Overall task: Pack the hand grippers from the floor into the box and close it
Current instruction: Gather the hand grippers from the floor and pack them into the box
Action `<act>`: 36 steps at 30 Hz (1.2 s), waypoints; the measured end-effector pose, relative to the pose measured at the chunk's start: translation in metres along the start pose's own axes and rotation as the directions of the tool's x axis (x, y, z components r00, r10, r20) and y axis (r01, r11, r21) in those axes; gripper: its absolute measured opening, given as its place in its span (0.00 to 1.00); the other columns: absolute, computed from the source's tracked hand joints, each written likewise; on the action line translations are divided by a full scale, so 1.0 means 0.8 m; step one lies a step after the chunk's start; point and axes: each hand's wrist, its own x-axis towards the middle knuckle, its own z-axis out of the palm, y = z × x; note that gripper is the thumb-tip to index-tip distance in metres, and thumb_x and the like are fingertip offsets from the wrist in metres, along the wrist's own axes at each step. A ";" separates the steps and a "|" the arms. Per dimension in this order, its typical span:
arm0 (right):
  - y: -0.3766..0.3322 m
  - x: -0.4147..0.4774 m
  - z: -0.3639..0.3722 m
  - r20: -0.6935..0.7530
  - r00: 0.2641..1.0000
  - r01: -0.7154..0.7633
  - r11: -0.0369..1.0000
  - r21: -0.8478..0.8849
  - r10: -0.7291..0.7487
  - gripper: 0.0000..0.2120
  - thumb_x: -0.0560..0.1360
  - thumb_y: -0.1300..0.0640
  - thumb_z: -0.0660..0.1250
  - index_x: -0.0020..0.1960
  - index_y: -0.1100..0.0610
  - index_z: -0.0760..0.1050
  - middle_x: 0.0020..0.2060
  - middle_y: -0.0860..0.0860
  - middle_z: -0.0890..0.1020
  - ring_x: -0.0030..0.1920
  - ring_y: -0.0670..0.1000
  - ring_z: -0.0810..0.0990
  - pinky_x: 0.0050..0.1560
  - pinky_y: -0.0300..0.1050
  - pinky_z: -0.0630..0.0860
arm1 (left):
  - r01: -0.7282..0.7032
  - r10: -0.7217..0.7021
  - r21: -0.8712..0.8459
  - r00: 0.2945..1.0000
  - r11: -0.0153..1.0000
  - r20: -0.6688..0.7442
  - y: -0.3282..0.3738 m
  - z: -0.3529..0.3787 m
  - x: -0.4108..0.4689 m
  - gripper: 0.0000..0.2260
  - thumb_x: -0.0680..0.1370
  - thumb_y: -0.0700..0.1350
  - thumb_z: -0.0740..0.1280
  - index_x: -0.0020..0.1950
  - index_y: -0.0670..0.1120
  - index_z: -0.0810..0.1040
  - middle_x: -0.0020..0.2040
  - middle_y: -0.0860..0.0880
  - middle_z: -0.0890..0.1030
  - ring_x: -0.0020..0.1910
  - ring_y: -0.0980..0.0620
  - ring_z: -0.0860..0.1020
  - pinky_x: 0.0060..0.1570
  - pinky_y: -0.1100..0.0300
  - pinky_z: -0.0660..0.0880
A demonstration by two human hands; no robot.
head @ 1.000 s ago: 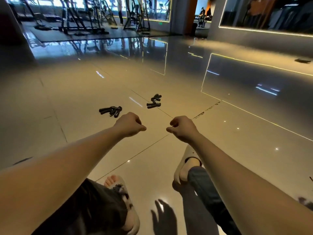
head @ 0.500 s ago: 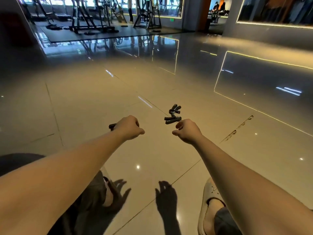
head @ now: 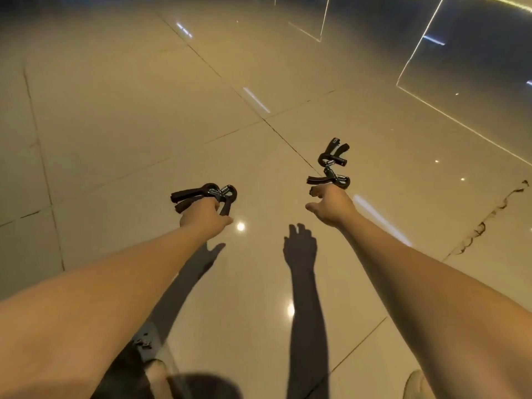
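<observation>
Two small heaps of black hand grippers with metal springs lie on the glossy tiled floor. My left hand [head: 203, 216] reaches down onto the left heap [head: 205, 193]. Its thumb sticks out to the right, and its fingers are hidden behind the back of the hand. My right hand [head: 331, 205] is spread, with its fingertips touching the nearest gripper of the right heap [head: 331, 165]. Neither heap is lifted off the floor. No box is in view.
Beige floor tiles [head: 129, 110] stretch all around, with dark reflective panels at the far right [head: 475, 38]. A cracked grout line [head: 489, 217] runs on the right. My knee and sandalled foot [head: 155, 372] show at the bottom, and a shoe toe [head: 414, 384] at the bottom right.
I have moved forward and bent down, so both heaps are now close. Both hands, fists before, have opened and reached onto the grippers.
</observation>
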 end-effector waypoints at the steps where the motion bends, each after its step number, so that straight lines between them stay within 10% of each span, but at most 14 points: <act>1: 0.005 0.024 0.008 0.019 1.000 -0.005 1.000 -0.012 0.005 0.25 0.76 0.52 0.71 0.71 0.58 0.74 0.67 0.56 0.78 0.64 0.58 0.78 0.63 0.53 0.76 | 0.005 -0.005 0.018 1.000 1.000 -0.001 0.000 0.011 0.020 0.18 0.74 0.57 0.74 0.55 0.45 0.78 0.49 0.48 0.81 0.46 0.48 0.79 0.46 0.52 0.79; 12: 0.071 0.193 0.095 0.166 0.980 -0.057 0.958 -0.281 0.107 0.31 0.80 0.51 0.63 0.80 0.54 0.55 0.79 0.55 0.58 0.74 0.67 0.61 0.69 0.62 0.67 | 0.147 -0.129 0.101 0.977 0.984 -0.168 -0.044 0.117 0.126 0.36 0.66 0.62 0.77 0.67 0.44 0.75 0.64 0.44 0.73 0.62 0.41 0.72 0.59 0.46 0.71; 27: 0.127 0.082 0.130 -0.272 0.962 -0.078 0.951 -0.301 -0.007 0.17 0.80 0.46 0.63 0.41 0.58 0.77 0.39 0.55 0.80 0.48 0.60 0.77 0.45 0.52 0.67 | 0.019 -0.064 -0.290 0.988 0.957 -0.144 0.002 0.166 0.105 0.26 0.69 0.46 0.75 0.66 0.44 0.76 0.54 0.46 0.74 0.56 0.43 0.74 0.58 0.45 0.75; 33: 0.125 0.086 0.128 -0.217 0.925 -0.347 0.926 -0.146 0.313 0.40 0.66 0.30 0.72 0.63 0.60 0.70 0.58 0.56 0.74 0.62 0.59 0.73 0.56 0.57 0.71 | -0.029 0.003 -0.246 0.994 0.969 -0.106 0.010 0.192 0.085 0.31 0.69 0.49 0.76 0.70 0.46 0.73 0.58 0.47 0.77 0.58 0.44 0.75 0.61 0.45 0.73; 36: 0.119 0.083 0.138 -0.148 0.929 -0.362 0.917 -0.169 0.339 0.33 0.70 0.39 0.74 0.64 0.59 0.69 0.60 0.57 0.74 0.62 0.59 0.72 0.53 0.54 0.71 | 0.013 -0.030 -0.177 0.996 0.984 -0.088 0.004 0.197 0.073 0.32 0.68 0.51 0.77 0.70 0.47 0.72 0.59 0.48 0.78 0.59 0.44 0.75 0.61 0.46 0.72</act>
